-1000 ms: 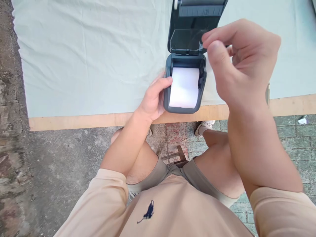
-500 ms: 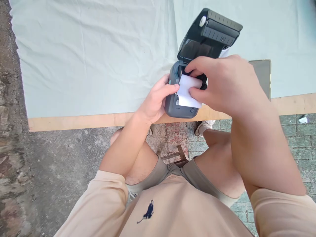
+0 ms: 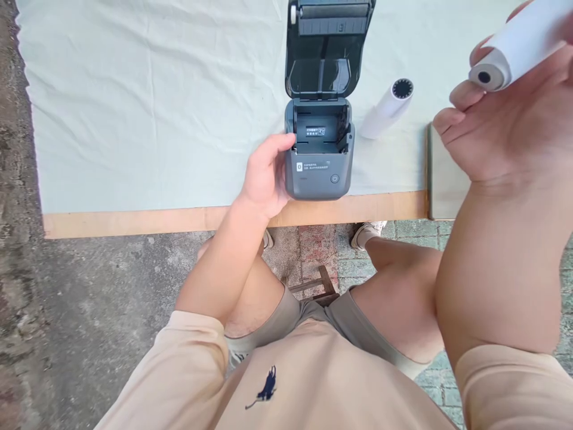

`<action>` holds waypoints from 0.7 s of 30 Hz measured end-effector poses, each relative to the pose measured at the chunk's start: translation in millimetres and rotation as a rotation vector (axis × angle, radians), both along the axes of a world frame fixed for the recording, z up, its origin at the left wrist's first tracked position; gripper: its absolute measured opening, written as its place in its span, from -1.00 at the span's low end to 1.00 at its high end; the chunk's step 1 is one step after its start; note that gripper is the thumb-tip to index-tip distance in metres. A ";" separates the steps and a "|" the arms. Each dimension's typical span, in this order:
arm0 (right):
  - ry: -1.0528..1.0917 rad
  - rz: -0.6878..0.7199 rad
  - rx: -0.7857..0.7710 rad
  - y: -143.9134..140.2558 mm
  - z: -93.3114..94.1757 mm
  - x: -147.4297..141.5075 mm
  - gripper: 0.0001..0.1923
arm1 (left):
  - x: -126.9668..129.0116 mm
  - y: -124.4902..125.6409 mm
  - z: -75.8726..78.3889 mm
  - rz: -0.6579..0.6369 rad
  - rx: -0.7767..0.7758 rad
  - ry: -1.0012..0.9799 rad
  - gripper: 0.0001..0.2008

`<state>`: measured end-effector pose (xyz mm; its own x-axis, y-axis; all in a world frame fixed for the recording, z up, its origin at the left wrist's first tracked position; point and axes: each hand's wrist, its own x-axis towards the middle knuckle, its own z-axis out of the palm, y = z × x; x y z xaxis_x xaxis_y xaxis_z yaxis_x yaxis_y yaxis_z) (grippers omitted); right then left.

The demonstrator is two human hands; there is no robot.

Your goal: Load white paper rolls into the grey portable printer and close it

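A dark grey label printer (image 3: 319, 179) stands near the table's front edge with its lid (image 3: 324, 65) raised. Its roll compartment (image 3: 320, 140) holds no roll, so a small label on its inner wall shows. My left hand (image 3: 268, 173) grips the printer's left side, thumb on the upper rim. Off to the upper right, my right hand (image 3: 510, 125) is palm up with its fingers curled round a white paper roll (image 3: 528, 45). The near end of that roll shows a grey core with a dark hole; its far end is blurred and partly out of frame.
Another white roll (image 3: 387, 110) with a black toothed core end is on the pale tablecloth (image 3: 201, 107), right of the printer. A flat grey-green object (image 3: 443, 179), perhaps a phone, lies under my right wrist. Bare wood edging (image 3: 134, 220) runs along the table's front.
My right hand has left the printer and moved right and up with the white paper roll. The compartment is now bare. The printer has turned to face me squarely, still in my left hand.
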<state>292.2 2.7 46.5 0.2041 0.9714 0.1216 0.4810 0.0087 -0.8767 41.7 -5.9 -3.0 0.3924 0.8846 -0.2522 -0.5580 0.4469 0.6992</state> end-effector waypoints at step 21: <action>-0.812 0.082 -0.018 -5.5 -10.7 -17.4 -0.39 | 1.6 0.0 -3.3 -0.013 0.044 -0.004 -0.71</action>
